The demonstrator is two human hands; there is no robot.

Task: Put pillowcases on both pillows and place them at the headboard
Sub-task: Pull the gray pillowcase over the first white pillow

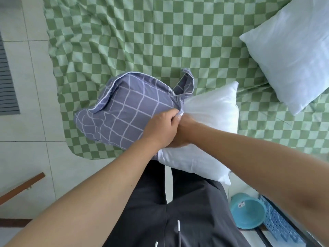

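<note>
A white pillow [210, 125] lies at the bed's near edge, its left part inside a grey-purple pillowcase [124, 111] with a white grid pattern. My left hand [160, 125] grips the pillowcase's open hem where it meets the bare pillow. My right hand [183, 129] is tucked beside and partly under the left one, against the pillow; its fingers are hidden. A second bare white pillow [292, 56] lies at the bed's right side.
The bed carries a green-and-white checked sheet [142, 41]. White floor tiles [26, 104] lie to the left, with a wooden bar [21, 188] at lower left. A blue basin [249, 211] and a blue basket [279, 223] stand at lower right.
</note>
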